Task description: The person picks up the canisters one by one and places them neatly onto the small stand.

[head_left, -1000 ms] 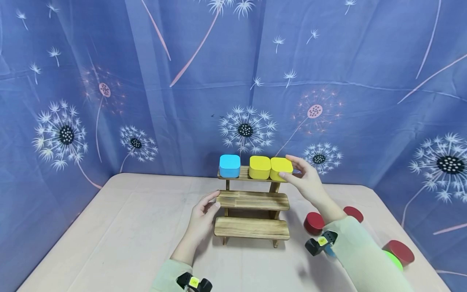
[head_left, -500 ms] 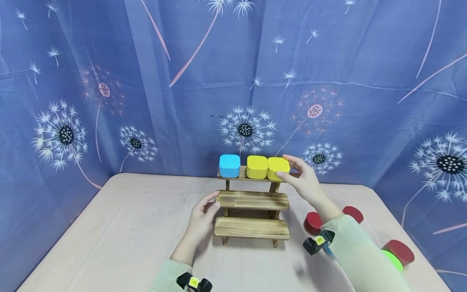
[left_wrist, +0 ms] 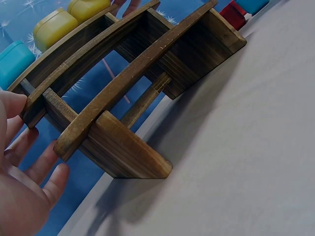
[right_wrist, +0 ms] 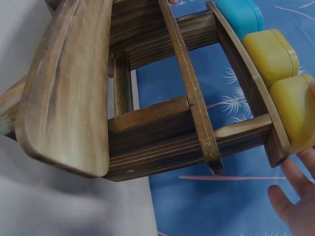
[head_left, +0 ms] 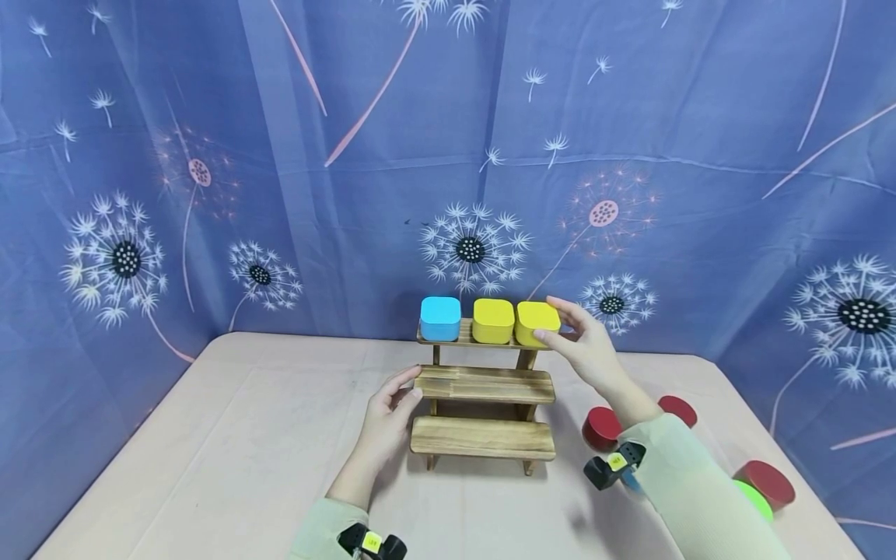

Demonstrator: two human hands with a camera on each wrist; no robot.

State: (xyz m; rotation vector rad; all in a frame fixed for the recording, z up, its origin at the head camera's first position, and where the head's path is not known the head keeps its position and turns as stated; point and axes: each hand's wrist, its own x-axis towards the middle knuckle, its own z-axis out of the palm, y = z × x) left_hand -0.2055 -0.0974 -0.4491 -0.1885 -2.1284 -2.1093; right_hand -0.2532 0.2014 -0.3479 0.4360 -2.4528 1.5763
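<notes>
A table covered with a pale pink cloth is set before a blue curtain printed with white dandelion heads, which closes off the back and both sides. A three-step wooden rack stands near the middle of the table, and red round tins and a green one are seen to its right. On the top step a blue box, a yellow box and a second yellow box are lined up. The right hand is raised to the top step, its thumb and fingers pinching the right end of the second yellow box. The left hand is rested against the left end of the middle step, its fingers nearly straight and touching the wood.
</notes>
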